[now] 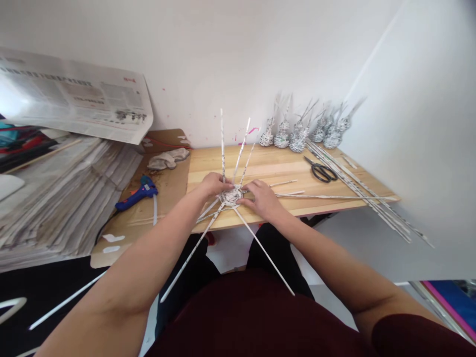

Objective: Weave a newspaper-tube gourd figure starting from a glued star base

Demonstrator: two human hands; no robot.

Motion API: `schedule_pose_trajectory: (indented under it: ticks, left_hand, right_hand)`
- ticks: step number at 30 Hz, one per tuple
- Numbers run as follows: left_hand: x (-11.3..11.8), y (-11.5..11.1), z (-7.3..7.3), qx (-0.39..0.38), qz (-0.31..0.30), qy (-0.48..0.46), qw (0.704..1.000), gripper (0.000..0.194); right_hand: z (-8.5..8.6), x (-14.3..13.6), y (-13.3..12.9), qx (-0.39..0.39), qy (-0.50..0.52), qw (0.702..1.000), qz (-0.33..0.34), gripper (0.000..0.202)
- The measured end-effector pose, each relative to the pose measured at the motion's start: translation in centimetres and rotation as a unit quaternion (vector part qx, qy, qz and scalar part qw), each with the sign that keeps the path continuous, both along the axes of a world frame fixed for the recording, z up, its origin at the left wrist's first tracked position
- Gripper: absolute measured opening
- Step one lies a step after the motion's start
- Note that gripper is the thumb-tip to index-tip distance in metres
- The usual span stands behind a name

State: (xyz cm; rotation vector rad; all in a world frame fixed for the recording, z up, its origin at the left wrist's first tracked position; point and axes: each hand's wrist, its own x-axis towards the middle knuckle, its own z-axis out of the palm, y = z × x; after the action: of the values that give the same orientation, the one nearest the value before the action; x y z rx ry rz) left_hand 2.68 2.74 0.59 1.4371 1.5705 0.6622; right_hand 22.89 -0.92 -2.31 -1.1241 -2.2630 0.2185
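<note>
Near the front edge of the wooden table lies a small round woven base [231, 197] of rolled newspaper, with several paper sticks spreading out from it like spokes. Some spokes rise at the back, and two long ones hang over the table edge toward my body. My left hand [215, 185] grips the base's left rear side, its fingers closed beside an upright paper stick [222, 144]. On the right side, my right hand [260, 199] holds the rim between thumb and fingers. Parts of both hands' fingertips are hidden by the weave.
Black scissors [322, 171] and a bundle of paper sticks [357, 191] lie to the right. Several woven gourd-shaped pieces [281, 136] stand against the wall. At left are a blue glue gun [137, 193], a glove [168, 158] and stacked newspapers [74, 193].
</note>
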Motion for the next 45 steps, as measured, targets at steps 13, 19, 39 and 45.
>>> schedule_pose_trajectory:
  ticks: [13,19,39,45]
  left_hand:
    - [-0.6,-1.2,-0.7,0.089,0.013,0.048,0.995,0.021]
    - [-1.8,-1.3,-0.1,-0.014,0.022,-0.071,0.997,0.025]
    - [-2.4,-1.9,-1.0,0.05,0.029,0.027,0.998,0.014]
    - [-2.4,-2.3,-0.9,0.053,0.031,-0.008,0.998,0.02]
  right_hand:
    - [-0.2,0.0,0.0,0.012,-0.002,1.0,-0.001,0.046]
    - [0.0,0.0,-0.1,0.01,-0.005,1.0,-0.002,0.044]
    - [0.0,0.0,0.0,0.007,-0.003,1.0,0.006,0.042]
    - [0.5,-0.3,0.1,-0.004,-0.018,1.0,0.0,0.041]
